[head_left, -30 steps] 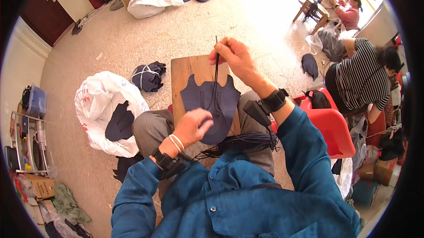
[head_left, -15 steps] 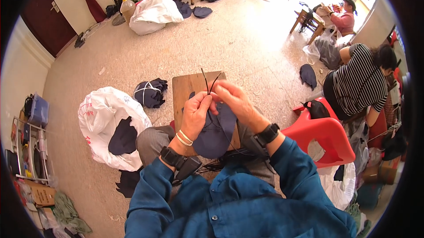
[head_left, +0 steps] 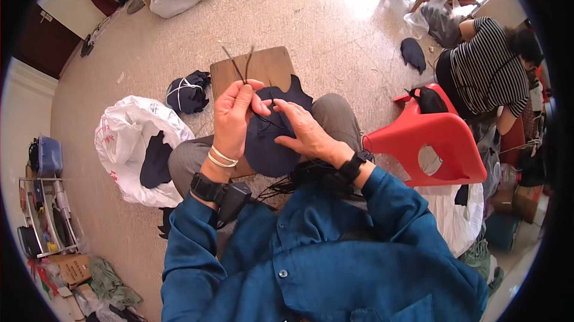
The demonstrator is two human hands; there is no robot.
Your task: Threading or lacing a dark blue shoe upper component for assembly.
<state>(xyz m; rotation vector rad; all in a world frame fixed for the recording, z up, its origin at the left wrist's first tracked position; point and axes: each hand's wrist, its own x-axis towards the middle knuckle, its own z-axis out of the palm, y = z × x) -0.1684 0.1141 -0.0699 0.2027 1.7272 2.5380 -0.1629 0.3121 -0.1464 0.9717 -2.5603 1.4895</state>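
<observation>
My left hand is closed with thumb and forefinger pinching a black cord, whose two ends stick up and spread apart above the grip. Lower down, the cord loops over a navy fabric piece lying in front of me. My right hand hovers over that fabric, fingers stretched toward the left hand and thumb held apart. Its fingertips are close to the cord; whether they touch it I cannot tell. Beneath the fabric is a wooden board between my knees.
Left of my knee stands a white sack with dark fabric in it, beside a tied navy bundle. Black cords lie in my lap. At right are a red plastic stool and a seated person in stripes.
My right hand has come down from beside the cord ends and spread its thumb from its fingers. The left hand keeps its pinch on the cord. The whole view has tilted downward.
</observation>
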